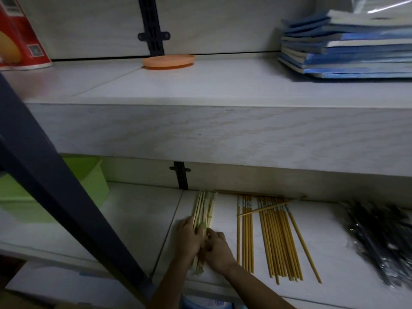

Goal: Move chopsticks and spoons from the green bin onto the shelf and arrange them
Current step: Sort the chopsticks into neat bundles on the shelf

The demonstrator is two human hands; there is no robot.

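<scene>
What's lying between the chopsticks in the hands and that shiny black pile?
Yellow chopsticks laid side by side on the shelf, one lying crosswise, in the head view.

Left hand [187, 238], right hand [219, 249] bare; forearms [256, 288] bare to frame edge

i'm looking at a pale wood-grain shelving unit in dim light: an upper shelf [200, 85] with a thick front edge sits above a shadowed lower shelf [138, 219], each made of boards meeting at a seam. a pale back panel [89, 25] closes it behind, with a dark slotted upright [151, 25] running down its middle. a dark metal post [44, 175] cuts diagonally across my view on the left.
</scene>
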